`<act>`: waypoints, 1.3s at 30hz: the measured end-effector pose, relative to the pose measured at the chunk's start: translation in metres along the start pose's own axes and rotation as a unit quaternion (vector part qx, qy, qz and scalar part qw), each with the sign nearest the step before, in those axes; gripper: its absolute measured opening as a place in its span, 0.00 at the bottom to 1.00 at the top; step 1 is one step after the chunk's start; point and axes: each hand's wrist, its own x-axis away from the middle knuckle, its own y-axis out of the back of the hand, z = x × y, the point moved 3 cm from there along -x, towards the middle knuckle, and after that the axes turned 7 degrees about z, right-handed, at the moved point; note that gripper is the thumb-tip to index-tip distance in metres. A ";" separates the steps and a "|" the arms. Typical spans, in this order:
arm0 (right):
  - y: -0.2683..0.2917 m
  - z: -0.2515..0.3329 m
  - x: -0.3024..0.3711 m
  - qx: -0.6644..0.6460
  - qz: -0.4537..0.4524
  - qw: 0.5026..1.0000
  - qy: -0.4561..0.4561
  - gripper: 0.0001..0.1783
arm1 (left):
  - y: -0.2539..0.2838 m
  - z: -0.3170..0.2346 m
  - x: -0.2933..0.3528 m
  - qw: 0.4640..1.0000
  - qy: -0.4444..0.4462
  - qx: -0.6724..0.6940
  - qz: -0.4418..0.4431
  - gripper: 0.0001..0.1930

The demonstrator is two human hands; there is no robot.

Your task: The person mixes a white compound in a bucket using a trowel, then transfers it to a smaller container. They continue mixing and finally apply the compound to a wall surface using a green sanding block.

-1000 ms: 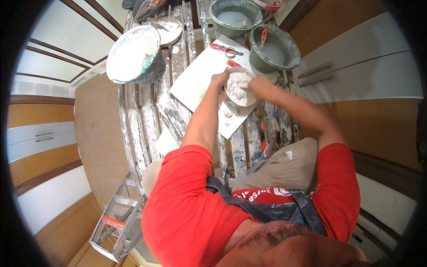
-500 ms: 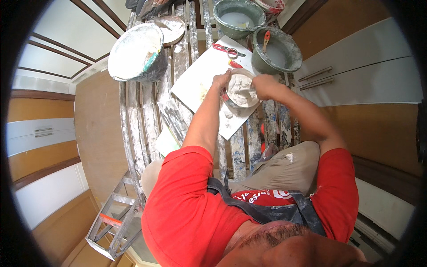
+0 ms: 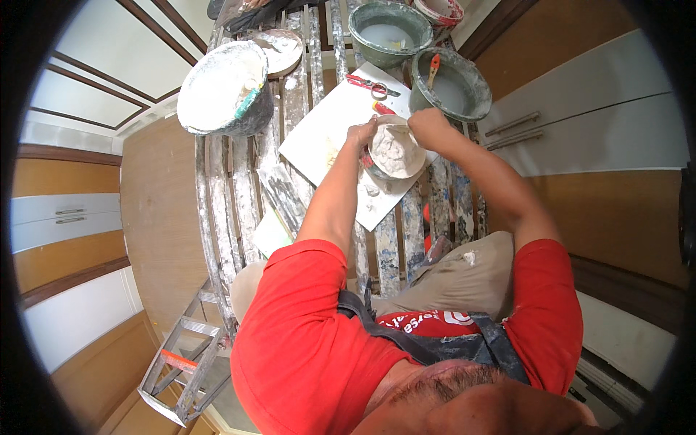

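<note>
A small round tub (image 3: pixel 376 171) of thick white paste (image 3: pixel 393 151) sits on a white board (image 3: pixel 319 129) in front of me. My left hand (image 3: pixel 362 133) grips its left rim, with the fingers closed around the edge. At the tub's far right rim, my right hand (image 3: pixel 429 129) is closed; whatever it holds is hidden by the fist and the rim. Just beyond the tub lies a red-and-yellow handled tool (image 3: pixel 383 107). Farther off on the board is a red-handled cutting tool (image 3: pixel 373 85) with a metal ring by it.
Two green buckets of cloudy water (image 3: pixel 448 109) (image 3: pixel 390 58) stand far right, the nearer with a red-handled brush (image 3: pixel 433 69). A white-crusted bucket (image 3: pixel 254 119) stands left, beside a flat blade (image 3: pixel 281 190). The slatted platform (image 3: pixel 246 210) has gaps; a ladder (image 3: pixel 190 348) leans lower left.
My right hand has moved slightly up and away from me, from over the paste to the tub's far right rim. The tub has shifted a little; my left hand keeps its grip.
</note>
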 end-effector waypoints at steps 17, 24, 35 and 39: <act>-0.086 -0.028 0.056 -0.622 0.245 0.703 -0.243 0.11 | -0.020 -0.013 0.014 0.998 0.035 0.004 -0.055 0.35; -0.074 -0.020 0.041 -0.653 0.179 0.704 -0.216 0.13 | -0.030 -0.023 0.043 0.996 0.066 0.053 -0.013 0.34; -0.032 0.017 0.031 -0.112 -0.091 0.990 -0.006 0.06 | -0.018 -0.025 0.049 0.996 0.081 0.032 0.005 0.36; -0.046 0.026 0.034 -0.016 0.002 0.996 0.086 0.07 | -0.018 -0.018 0.028 0.999 0.031 0.029 0.022 0.38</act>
